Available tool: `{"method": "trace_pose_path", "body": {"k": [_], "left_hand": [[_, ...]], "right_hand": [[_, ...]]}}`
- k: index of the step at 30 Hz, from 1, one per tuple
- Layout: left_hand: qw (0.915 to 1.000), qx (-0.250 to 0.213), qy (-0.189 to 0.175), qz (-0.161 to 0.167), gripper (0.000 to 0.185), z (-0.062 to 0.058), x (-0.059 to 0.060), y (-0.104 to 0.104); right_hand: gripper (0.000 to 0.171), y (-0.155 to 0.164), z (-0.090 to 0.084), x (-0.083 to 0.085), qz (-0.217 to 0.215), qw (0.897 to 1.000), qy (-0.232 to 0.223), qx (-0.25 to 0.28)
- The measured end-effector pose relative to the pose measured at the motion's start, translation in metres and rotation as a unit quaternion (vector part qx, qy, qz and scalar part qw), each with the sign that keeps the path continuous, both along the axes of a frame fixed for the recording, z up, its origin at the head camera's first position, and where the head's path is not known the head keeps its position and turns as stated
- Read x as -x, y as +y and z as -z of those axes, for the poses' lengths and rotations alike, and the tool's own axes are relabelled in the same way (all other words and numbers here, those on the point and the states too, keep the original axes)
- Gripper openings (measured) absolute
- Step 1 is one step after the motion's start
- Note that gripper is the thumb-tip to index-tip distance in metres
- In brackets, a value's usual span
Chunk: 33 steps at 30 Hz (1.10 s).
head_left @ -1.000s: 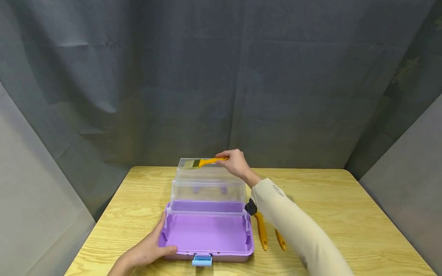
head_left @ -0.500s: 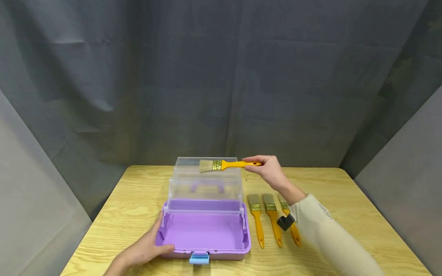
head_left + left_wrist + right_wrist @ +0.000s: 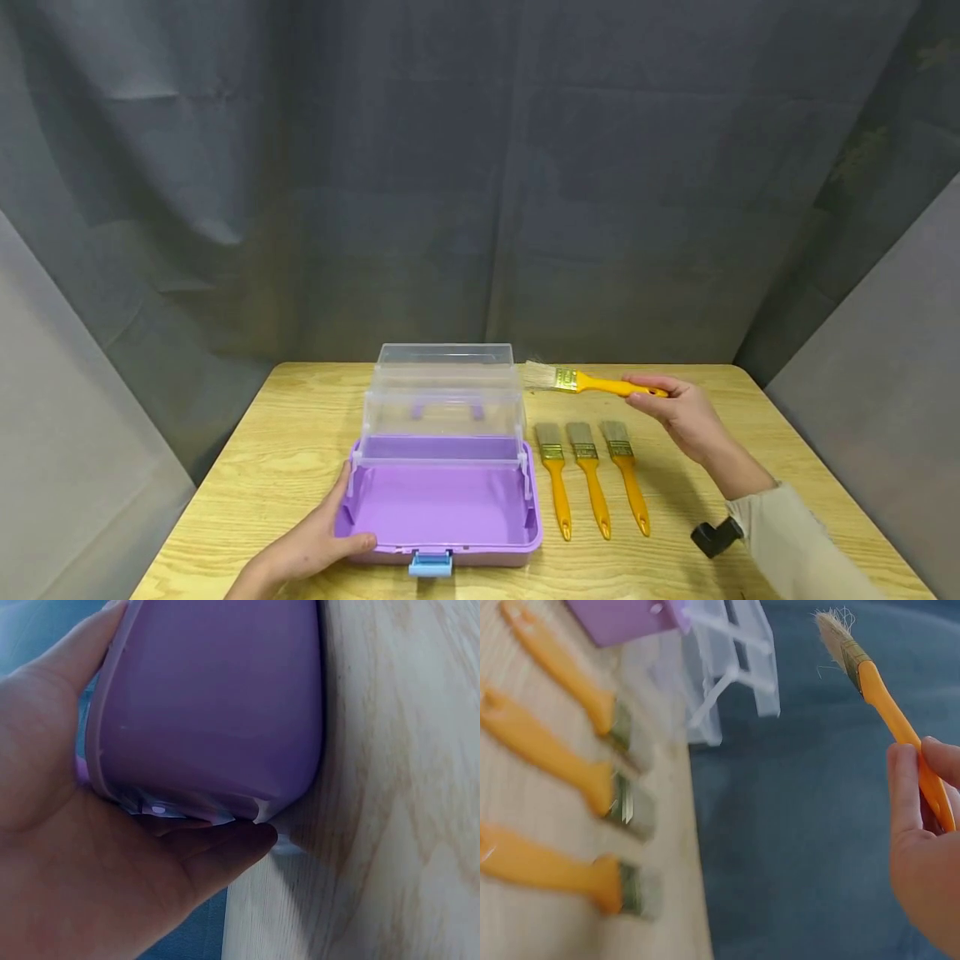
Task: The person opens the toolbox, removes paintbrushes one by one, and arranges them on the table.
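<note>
A purple storage box (image 3: 442, 507) stands on the table in the head view, its clear lid and tray (image 3: 444, 387) swung up at the back. My left hand (image 3: 309, 540) grips its left end, thumb at the front rim; in the left wrist view that hand (image 3: 90, 862) spans the box's end wall (image 3: 214, 690). To the right of the box, my right hand (image 3: 690, 417) pinches the end of a paintbrush (image 3: 600, 384) by its yellow handle. The brush hangs in the air roughly level, bristles pointing left. Below it lie three similar paintbrushes (image 3: 591, 479) side by side.
A blue latch (image 3: 431, 564) hangs at the box's front. The wooden table (image 3: 780, 467) runs back to a dark grey curtain (image 3: 600, 208). Pale grey panels (image 3: 885, 333) flank both sides. A black wrist camera (image 3: 716, 537) sits at my right sleeve.
My right hand has moved right with the paintbrush, from above the raised lid to behind the lying brushes, uncovering them. The left hand stays on the box.
</note>
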<state>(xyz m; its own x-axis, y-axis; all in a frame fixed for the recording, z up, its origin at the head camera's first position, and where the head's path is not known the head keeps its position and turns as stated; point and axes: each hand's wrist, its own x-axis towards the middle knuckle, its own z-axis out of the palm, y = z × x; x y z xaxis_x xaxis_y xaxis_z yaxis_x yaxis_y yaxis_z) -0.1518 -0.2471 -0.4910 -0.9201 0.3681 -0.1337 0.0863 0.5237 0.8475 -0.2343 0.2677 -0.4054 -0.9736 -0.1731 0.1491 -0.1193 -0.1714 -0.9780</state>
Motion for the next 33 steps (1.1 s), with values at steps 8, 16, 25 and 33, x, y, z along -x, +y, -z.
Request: {"method": "trace_pose_path", "body": {"k": [8,16,25,33], "left_hand": [[1.0000,0.000,-0.001,0.003,0.113,0.000,-0.001,0.000],[0.9999,0.008,-0.008,-0.004,0.113,-0.001,0.000,-0.002],[1.0000,0.009,0.001,-0.002,0.114,0.000,-0.001,-0.003],[1.0000,-0.002,-0.006,0.003,0.113,0.001,0.000,-0.003]], "right_hand": [[0.032,0.051,0.026,-0.017,-0.018,0.996,-0.030,0.079],[0.039,0.104,0.051,-0.026,-0.071,0.988,-0.066,0.120],[0.039,0.154,0.075,-0.021,-0.039,0.991,-0.101,0.081],[0.037,0.170,0.094,-0.020,0.026,0.989,-0.142,0.036]]}}
